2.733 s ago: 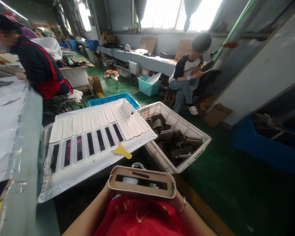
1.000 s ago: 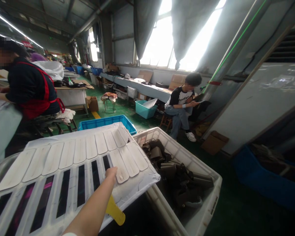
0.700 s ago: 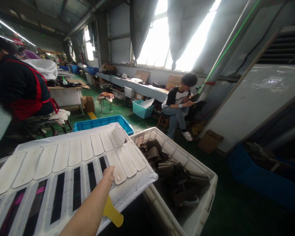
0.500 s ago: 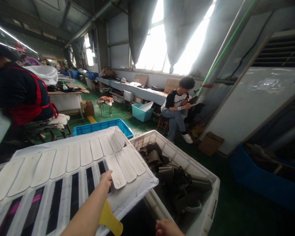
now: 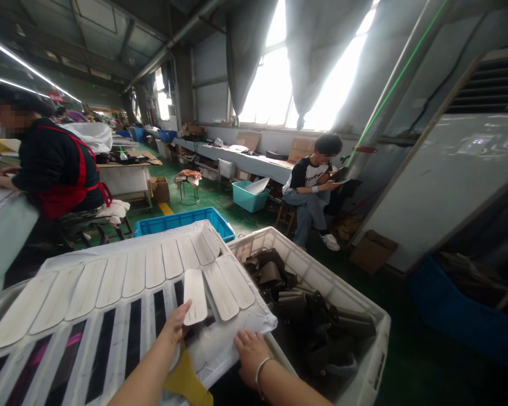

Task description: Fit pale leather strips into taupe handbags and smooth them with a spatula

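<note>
My left hand point(image 5: 178, 320) is closed on the lower left edge of a white round-cornered panel point(image 5: 195, 296), which is tilted up from the row. Other white panels point(image 5: 114, 276) lie side by side on a board wrapped in white sheeting point(image 5: 220, 341). Dark strips point(image 5: 134, 332) alternate with pale ones in front of them. At the board's near right edge, my right hand point(image 5: 252, 352) rests with its fingers extended, holding nothing visible. Below my left wrist is a yellow flat piece point(image 5: 188, 379), partly covered by the forearm.
A white crate point(image 5: 322, 270) full of dark, curled pieces point(image 5: 296, 301) stands to the right, partly under the board. Behind the board is a blue crate point(image 5: 186, 217). One person point(image 5: 68, 169) sits at the left table; another point(image 5: 309, 186) sits on a stool near the windows.
The panel at my left hand has been lifted and shifted away from the neighbouring panel. My right hand has moved up and left to the board's edge. The view has turned slightly left.
</note>
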Available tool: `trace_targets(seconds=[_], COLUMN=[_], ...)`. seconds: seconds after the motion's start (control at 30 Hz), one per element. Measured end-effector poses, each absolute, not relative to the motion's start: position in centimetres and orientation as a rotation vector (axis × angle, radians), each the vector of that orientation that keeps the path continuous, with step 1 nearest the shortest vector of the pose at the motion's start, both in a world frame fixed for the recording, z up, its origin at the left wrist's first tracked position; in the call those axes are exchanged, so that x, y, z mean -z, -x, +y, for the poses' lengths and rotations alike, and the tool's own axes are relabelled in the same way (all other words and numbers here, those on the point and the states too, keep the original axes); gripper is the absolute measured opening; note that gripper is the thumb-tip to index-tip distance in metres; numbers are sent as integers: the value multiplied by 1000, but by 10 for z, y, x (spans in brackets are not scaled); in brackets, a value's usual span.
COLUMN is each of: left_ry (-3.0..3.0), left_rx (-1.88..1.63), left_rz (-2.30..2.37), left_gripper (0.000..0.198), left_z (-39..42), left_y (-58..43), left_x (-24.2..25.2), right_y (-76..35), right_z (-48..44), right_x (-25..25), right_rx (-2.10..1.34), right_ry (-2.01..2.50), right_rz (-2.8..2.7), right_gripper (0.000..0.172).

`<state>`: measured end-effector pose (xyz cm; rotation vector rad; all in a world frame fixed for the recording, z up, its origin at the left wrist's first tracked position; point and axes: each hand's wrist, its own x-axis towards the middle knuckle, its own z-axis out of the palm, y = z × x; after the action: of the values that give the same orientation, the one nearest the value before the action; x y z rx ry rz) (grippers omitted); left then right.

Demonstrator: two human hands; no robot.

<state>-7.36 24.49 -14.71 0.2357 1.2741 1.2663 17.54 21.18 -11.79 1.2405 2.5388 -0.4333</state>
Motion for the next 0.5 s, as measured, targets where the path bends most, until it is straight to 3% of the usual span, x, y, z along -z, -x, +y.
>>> trace_targets(seconds=[0.2,0.37,0.5], left_ry=[-242,-312,-375], left_rx=[-1381,-1412,-1402], left_rz=[1257,1291,1325], left_gripper=[18,24,28], left_z=[208,237,232], left_y=[78,63,60], left_x=[140,109,79], right_y=[-175,-178,-182], right_z=[221,212,197], right_x=[110,103,96], right_rx=[512,677,721], right_ry=[-1199,-1276,-1435], right_rz=[2471,2544,2636], right_gripper=[83,53,41])
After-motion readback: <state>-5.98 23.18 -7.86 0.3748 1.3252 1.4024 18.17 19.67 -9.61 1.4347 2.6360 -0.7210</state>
